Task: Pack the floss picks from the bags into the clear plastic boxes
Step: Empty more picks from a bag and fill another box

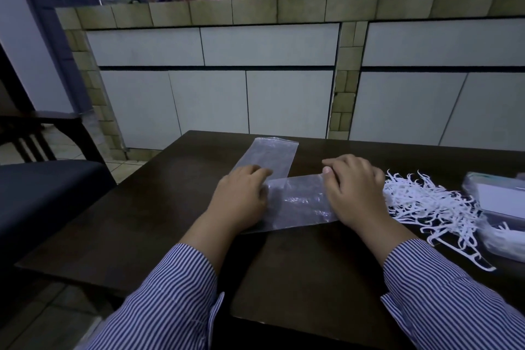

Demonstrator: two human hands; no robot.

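Two empty clear plastic bags lie on the dark table (pixel 142 221). The far bag (pixel 270 155) points away from me; the near bag (pixel 298 203) lies crosswise in front of it. My left hand (pixel 241 196) rests on the left end of the near bag, fingers also touching the far bag. My right hand (pixel 355 193) presses down on the near bag's right end with fingers bent. A loose heap of white floss picks (pixel 426 202) sits just right of my right hand. Clear plastic boxes (pixel 500 207) stand at the right edge, one holding a few picks.
A dark chair (pixel 42 193) stands left of the table. Behind the table runs a tiled counter front (pixel 255 79) with white panels. The table's left corner and near edge drop to a tiled floor.
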